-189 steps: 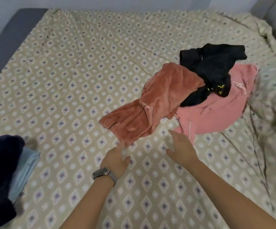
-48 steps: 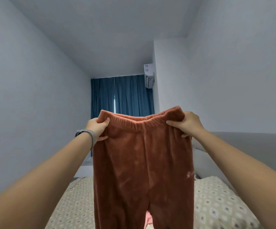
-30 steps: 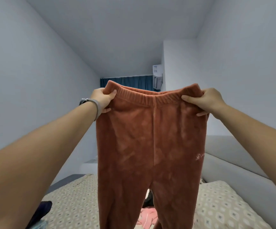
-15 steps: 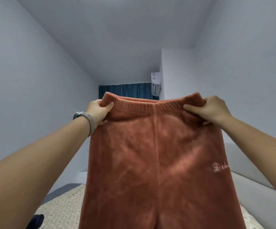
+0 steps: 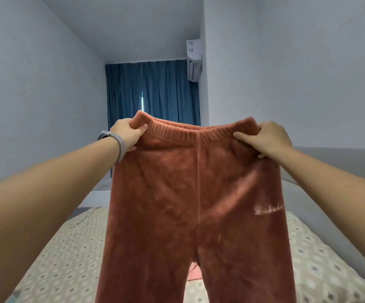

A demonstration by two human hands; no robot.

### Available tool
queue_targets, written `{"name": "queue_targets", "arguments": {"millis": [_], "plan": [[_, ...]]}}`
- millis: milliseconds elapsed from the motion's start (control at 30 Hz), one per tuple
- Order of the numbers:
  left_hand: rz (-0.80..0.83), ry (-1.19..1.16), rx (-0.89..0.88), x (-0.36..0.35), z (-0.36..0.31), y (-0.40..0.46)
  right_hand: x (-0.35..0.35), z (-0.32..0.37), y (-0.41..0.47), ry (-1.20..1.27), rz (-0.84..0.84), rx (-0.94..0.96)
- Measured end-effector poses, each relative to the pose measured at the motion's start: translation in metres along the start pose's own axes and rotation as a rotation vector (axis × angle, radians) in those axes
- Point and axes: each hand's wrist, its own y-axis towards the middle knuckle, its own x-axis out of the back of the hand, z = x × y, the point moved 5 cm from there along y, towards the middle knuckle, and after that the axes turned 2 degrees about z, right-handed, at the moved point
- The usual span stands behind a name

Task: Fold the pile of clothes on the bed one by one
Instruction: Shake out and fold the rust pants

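Rust-coloured fleece trousers (image 5: 190, 204) hung in the air above the bed (image 5: 63, 259), stretched flat by the waistband between both hands. The left hand (image 5: 125, 134), a watch (image 5: 111, 141) on its wrist, had its fingers curled round the left corner of the ribbed band; the right hand (image 5: 266, 138) pinched the right corner, thumb laid along the front. The front faced the person, with pale embroidered lettering (image 5: 269, 209) on one hip, and both legs dropped out of the bottom of the view. A scrap of pink garment (image 5: 193, 273) showed on the bed through the gap between the legs.

By my reading, the step in hand was the spreading and squaring of this one garment before any crease went in. The next move probably called for bringing the two waistband corners together so that one leg lay over the other, or for lowering the trousers flat onto the bed first; either way the grip on both corners needed to hold so the seams stayed aligned.

Compared with half a second earlier, the trousers sat lower in the view and hung straighter, no longer swung out toward the camera, and more of the blue curtain (image 5: 153, 92) showed above the waistband. Six seconds earlier they had lain crumpled on the bed with the rest of the pile.
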Motion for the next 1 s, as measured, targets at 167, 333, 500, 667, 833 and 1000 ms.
{"name": "queue_targets", "arguments": {"millis": [167, 333, 500, 667, 833, 1000], "plan": [[-0.042, 0.009, 0.022, -0.048, 0.066, 0.077, -0.065, -0.02, 0.072, -0.012, 0.006, -0.012], [0.09, 0.118, 0.223, -0.151, 0.243, 0.089, -0.22, -0.133, 0.076, -0.058, 0.189, -0.16], [0.222, 0.225, 0.421, -0.234, 0.408, 0.068, -0.365, -0.25, 0.051, -0.09, 0.397, -0.311], [0.356, 0.334, 0.434, -0.31, 0.506, 0.055, -0.486, -0.341, 0.038, -0.069, 0.473, -0.377], [0.363, 0.465, 0.475, -0.366, 0.606, 0.052, -0.585, -0.405, 0.034, -0.215, 0.525, -0.331], [0.352, 0.514, 0.668, -0.392, 0.702, 0.026, -0.651, -0.494, 0.001, -0.329, 0.742, -0.506]]}}
